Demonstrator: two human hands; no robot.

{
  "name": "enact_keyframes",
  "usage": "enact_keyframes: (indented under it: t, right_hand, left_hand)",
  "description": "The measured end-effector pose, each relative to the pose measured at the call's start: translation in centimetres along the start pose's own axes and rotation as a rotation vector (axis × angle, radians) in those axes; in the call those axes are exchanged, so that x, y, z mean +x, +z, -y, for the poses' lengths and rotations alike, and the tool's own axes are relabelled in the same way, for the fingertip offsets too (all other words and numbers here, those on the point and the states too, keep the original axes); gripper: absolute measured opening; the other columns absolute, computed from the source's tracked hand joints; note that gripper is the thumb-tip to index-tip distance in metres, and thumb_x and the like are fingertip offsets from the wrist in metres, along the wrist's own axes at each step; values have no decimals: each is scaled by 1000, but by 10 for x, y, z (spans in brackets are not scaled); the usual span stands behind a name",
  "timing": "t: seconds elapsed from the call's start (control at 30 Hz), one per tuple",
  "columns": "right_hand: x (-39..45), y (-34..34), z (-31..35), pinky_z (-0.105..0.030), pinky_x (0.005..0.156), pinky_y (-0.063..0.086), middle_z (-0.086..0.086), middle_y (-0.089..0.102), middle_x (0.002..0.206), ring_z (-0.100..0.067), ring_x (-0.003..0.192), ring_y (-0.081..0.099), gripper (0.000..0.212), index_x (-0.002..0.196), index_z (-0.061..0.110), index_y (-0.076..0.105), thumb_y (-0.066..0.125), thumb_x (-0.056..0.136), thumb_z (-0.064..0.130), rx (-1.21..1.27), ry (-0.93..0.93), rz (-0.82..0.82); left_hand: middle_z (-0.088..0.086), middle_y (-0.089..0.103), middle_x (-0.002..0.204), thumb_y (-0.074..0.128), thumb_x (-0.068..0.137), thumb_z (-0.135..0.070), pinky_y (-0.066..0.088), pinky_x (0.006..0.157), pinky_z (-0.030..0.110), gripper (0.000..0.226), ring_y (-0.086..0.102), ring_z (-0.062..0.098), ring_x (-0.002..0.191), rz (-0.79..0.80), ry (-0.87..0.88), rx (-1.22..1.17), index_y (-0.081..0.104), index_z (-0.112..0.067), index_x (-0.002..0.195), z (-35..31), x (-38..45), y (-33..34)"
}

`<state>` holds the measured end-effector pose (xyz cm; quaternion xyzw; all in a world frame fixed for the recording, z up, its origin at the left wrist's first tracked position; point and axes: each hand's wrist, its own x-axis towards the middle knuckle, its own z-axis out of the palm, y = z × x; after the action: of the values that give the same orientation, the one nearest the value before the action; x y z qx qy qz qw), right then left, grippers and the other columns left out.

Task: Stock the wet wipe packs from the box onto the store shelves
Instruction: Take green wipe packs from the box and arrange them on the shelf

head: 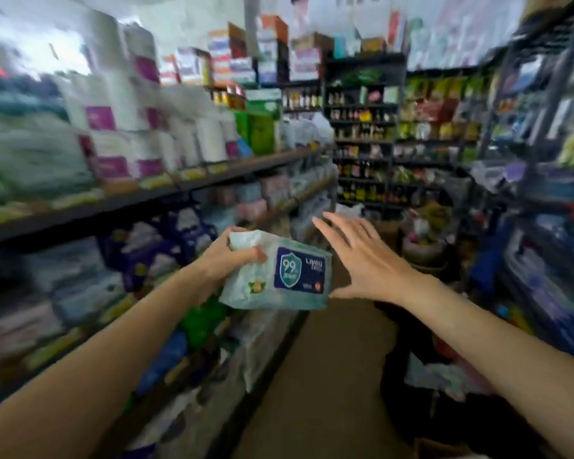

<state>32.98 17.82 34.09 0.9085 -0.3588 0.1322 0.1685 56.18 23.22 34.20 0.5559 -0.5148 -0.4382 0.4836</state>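
My left hand (227,256) grips the left end of a pale green wet wipe pack (262,289) with a dark blue "99" label, held up in the aisle in front of the left shelves. My right hand (365,256) is just right of the pack with fingers spread and straight, its thumb near the pack's lower right corner. The left shelving (140,200) holds blurred tissue and wipe packs. The box is not clearly visible.
Toilet paper rolls (126,120) fill the upper left shelf. Bottles and snack shelves (365,140) close the aisle's far end. Dark shelving (544,226) runs along the right. A brown floor (328,376) lies between, with baskets and bags (424,246) at the far end.
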Motion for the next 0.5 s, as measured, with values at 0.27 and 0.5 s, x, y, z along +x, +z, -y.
enact_keyframes:
  t: [0.27,0.5]
  right_hand:
    - [151,0,209,-41,116,10,9,-11,152,-20,143,2,134,139,28,-32,70,62,66,347,-121,-97]
    - [267,-70,339,-51,99,36,-13,38,136,-33,121,39,116,141,26,4,77,56,57,414,-294,-655]
  left_hand:
    - [5,59,95,69,80,-12,56,62,32,38,64,21,77,-328,124,218,43,-20,106,-55,-77,-210]
    - [10,60,97,65,81,-9,57,52,31,41,67,23,68,-633,312,160,40,-19,112,-107,-167,-332]
